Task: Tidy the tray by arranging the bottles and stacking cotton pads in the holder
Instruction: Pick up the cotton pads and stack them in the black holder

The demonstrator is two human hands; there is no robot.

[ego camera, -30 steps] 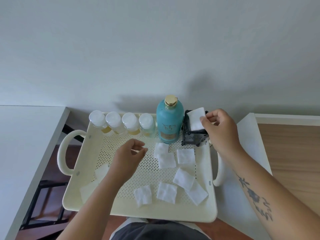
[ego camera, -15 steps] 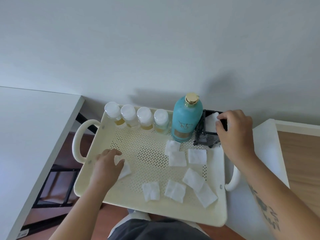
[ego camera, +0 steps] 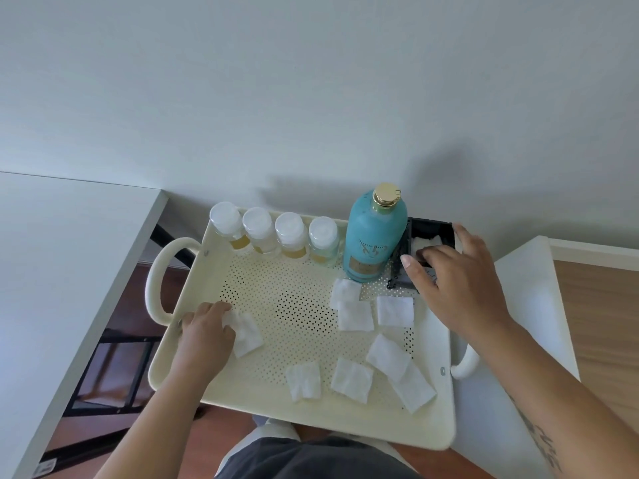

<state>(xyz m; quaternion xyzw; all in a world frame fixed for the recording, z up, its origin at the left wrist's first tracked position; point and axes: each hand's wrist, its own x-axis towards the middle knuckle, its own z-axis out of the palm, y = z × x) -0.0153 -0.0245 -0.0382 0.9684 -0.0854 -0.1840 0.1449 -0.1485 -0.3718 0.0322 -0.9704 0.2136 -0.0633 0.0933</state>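
A cream perforated tray with a loop handle at each side carries everything here. Standing upright near its far right corner is a tall teal bottle with a gold cap, and to the left of it, along the far edge, four small clear bottles with white caps stand in a row, side by side. In the far right corner itself, just beside the teal bottle, sits a black holder with white cotton showing inside it. The right hand is spread over the holder's near side, fingers splayed and curved around it, thumb at the left; whether it grips anything cannot be told. The left hand lies knuckles-up at the tray's left edge, fingers curled down onto a cotton pad, pinching or pressing its left end. Loose square cotton pads lie flat on the tray floor: three near the teal bottle's base, two of them overlapping and the third just beside them, and four more toward the near right corner, the two rightmost overlapping.
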